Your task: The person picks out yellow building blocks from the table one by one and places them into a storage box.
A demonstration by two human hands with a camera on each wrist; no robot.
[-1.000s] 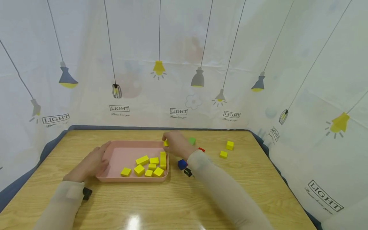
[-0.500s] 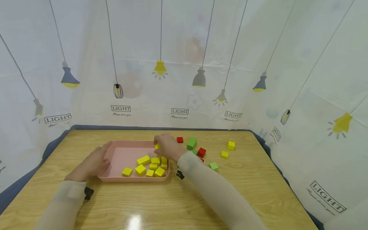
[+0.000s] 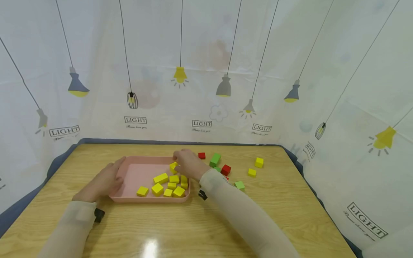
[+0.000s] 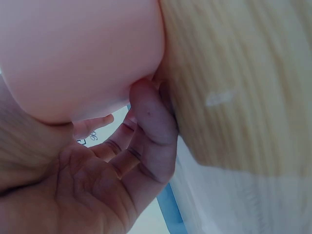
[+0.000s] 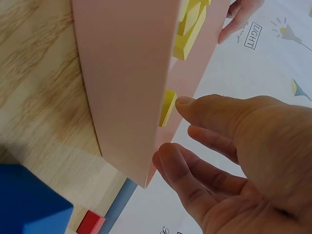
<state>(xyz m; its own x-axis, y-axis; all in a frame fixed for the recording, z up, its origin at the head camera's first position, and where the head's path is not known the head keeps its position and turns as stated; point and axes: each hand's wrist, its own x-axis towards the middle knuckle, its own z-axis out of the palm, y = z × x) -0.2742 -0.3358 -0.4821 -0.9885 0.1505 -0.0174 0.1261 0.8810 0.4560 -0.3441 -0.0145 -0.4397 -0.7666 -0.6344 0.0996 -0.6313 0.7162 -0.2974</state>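
A pink tray (image 3: 133, 175) lies on the wooden table, with several yellow blocks grouped in its right half. My left hand (image 3: 101, 182) holds the tray's left end; in the left wrist view bent fingers (image 4: 153, 117) meet its wall. Over the far right corner is my right hand (image 3: 191, 165). A yellow block (image 3: 173, 167) sits in the tray just by its fingertips. The right wrist view shows that hand's thumb and fingers spread apart, nothing between them, beside the yellow block (image 5: 167, 108) behind the tray wall.
Right of the tray lie red blocks (image 3: 226, 170) and green blocks (image 3: 215, 159). Farther right are two yellow blocks (image 3: 259, 162). A blue block (image 5: 34, 202) shows in the right wrist view. A lamp-print curtain (image 3: 155, 107) stands behind the table.
My right hand has moved left from the tray's right rim with a yellow block and let it go inside. The left hand has stayed at the tray's left end.
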